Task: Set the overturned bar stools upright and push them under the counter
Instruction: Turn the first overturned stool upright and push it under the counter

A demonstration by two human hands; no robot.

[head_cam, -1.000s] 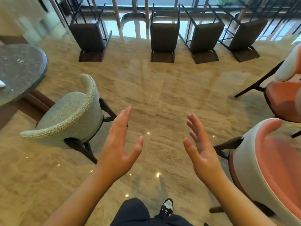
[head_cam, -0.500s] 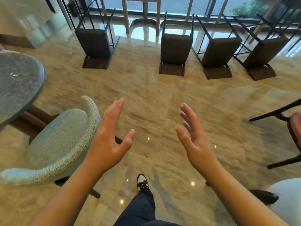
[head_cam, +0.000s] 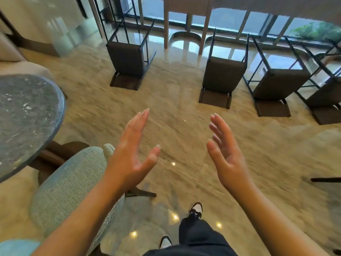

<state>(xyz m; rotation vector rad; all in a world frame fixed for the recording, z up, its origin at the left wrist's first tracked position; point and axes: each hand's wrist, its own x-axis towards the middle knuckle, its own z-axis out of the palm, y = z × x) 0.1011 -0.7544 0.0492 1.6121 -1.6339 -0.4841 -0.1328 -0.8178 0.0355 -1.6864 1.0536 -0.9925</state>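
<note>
Stools [head_cam: 222, 75] loom nearer now; both hands [head_cam: 132, 156] well short, empty.

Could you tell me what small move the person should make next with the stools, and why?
Probably keep stepping forward toward the second overturned stool, which lies almost straight ahead. The left hand and right hand are open, hold nothing and are raised over bare floor, well short of any of the stools, which all lie tipped over, legs toward the counter.

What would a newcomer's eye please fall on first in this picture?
Two open hands, the left hand and right hand, raised mid-frame and holding nothing. Beyond them, a row of overturned bar stools lies on the glossy floor before the counter; a green chair sits lower left.
</note>
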